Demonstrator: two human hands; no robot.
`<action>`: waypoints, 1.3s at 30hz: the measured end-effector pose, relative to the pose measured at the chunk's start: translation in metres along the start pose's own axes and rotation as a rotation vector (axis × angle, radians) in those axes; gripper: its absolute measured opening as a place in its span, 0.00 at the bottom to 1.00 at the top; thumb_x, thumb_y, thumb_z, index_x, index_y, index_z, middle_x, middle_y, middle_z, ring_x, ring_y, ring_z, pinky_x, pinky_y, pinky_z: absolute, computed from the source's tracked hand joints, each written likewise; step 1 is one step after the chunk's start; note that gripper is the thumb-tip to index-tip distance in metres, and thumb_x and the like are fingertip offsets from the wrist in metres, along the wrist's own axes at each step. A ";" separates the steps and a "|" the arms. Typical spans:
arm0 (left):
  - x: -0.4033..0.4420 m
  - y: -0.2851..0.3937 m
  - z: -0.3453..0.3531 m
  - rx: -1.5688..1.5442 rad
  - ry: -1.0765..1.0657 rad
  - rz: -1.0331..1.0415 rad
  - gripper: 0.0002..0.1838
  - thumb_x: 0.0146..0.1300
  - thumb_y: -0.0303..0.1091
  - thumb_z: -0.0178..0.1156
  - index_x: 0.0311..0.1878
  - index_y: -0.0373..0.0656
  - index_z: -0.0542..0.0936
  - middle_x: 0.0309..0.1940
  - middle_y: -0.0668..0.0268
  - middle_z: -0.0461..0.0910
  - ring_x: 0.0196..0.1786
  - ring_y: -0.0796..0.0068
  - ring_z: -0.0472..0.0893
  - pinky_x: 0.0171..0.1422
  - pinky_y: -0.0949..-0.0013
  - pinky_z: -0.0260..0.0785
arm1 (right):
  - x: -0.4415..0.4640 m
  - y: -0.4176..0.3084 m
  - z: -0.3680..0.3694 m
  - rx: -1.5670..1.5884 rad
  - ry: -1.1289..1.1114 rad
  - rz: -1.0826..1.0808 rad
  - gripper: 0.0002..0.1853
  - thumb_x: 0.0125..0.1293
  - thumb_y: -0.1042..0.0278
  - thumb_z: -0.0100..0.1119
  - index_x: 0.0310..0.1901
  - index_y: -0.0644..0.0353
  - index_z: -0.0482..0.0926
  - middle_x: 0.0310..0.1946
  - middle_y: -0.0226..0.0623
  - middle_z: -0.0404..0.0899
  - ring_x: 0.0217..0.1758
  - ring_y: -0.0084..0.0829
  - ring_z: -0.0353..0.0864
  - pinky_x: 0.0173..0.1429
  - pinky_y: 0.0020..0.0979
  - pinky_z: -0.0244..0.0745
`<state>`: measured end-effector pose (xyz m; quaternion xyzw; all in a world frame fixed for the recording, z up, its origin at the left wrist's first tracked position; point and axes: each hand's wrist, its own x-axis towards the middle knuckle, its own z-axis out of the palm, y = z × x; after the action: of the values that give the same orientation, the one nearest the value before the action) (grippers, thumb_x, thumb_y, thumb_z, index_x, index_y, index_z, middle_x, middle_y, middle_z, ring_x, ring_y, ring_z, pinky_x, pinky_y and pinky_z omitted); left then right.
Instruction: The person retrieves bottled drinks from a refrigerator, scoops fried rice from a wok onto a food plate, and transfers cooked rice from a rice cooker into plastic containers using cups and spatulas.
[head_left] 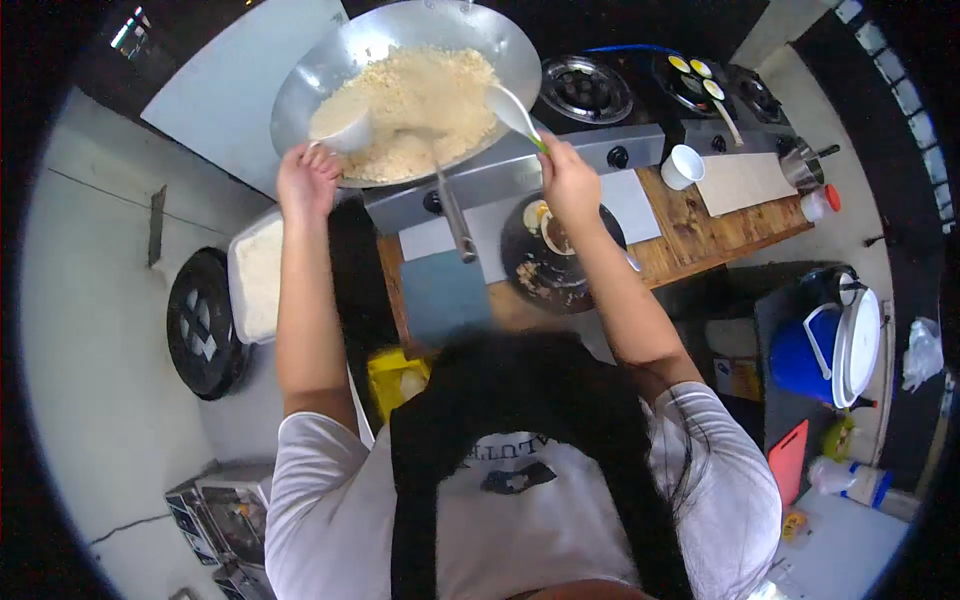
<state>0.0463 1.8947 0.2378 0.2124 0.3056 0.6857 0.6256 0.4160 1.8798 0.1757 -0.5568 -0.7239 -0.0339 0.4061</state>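
Note:
A large metal wok on the stove holds a heap of pale, rice-like grains. My left hand grips a white bowl tilted over the wok's near left side; pale grains show at its mouth. In my right hand is a white spoon with a green handle, its head over the wok's right side. Between my hands, a metal-handled turner leans out over the wok's near rim. Below my right forearm lies a dark round pan with food bits and a small bowl.
A white cup and a small metal pot stand on the wooden counter. Yellow-centred pieces sit on the right burner. At left is a tub of white contents; at right, a blue bucket.

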 end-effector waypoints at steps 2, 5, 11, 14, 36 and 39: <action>-0.040 -0.001 -0.002 -0.012 -0.050 0.048 0.13 0.64 0.35 0.49 0.25 0.47 0.61 0.20 0.72 0.57 0.24 0.78 0.58 0.29 0.72 0.53 | -0.012 0.022 0.002 0.037 -0.068 0.052 0.16 0.63 0.68 0.57 0.53 0.55 0.77 0.36 0.44 0.81 0.35 0.48 0.82 0.40 0.44 0.77; -0.113 -0.017 -0.009 0.003 0.089 0.126 0.10 0.65 0.35 0.50 0.27 0.45 0.66 0.20 0.71 0.60 0.25 0.77 0.61 0.32 0.72 0.57 | -0.036 0.073 -0.016 0.327 0.047 0.297 0.14 0.66 0.65 0.56 0.51 0.61 0.78 0.43 0.54 0.81 0.46 0.52 0.81 0.50 0.41 0.75; -0.239 -0.127 -0.065 0.027 0.343 0.145 0.07 0.64 0.35 0.49 0.30 0.45 0.69 0.21 0.72 0.64 0.24 0.77 0.64 0.27 0.72 0.58 | -0.129 0.172 -0.084 0.255 -0.424 0.599 0.14 0.66 0.60 0.58 0.46 0.62 0.77 0.37 0.55 0.81 0.41 0.53 0.81 0.43 0.45 0.73; -0.262 -0.196 -0.039 0.086 0.519 0.007 0.09 0.63 0.33 0.48 0.26 0.48 0.65 0.20 0.74 0.61 0.22 0.80 0.61 0.26 0.75 0.55 | -0.180 0.188 -0.088 0.182 -0.445 0.163 0.12 0.65 0.63 0.57 0.46 0.59 0.80 0.38 0.52 0.80 0.41 0.53 0.80 0.43 0.47 0.75; -0.151 -0.362 0.064 2.263 -0.312 0.212 0.11 0.59 0.33 0.53 0.34 0.36 0.81 0.40 0.52 0.78 0.45 0.52 0.78 0.47 0.55 0.74 | -0.198 0.169 -0.075 0.180 -0.633 0.056 0.10 0.63 0.71 0.53 0.45 0.60 0.77 0.37 0.48 0.76 0.37 0.53 0.79 0.40 0.48 0.75; -0.170 -0.392 0.067 2.560 -0.411 0.143 0.10 0.58 0.31 0.53 0.38 0.39 0.82 0.41 0.58 0.76 0.46 0.61 0.78 0.42 0.58 0.75 | -0.201 0.169 -0.076 0.201 -0.639 0.104 0.10 0.63 0.71 0.53 0.45 0.61 0.77 0.36 0.49 0.75 0.40 0.53 0.78 0.42 0.48 0.74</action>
<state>0.3989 1.7485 0.0332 0.7719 0.6267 -0.1047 -0.0233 0.6093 1.7494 0.0327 -0.5325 -0.7849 0.2346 0.2126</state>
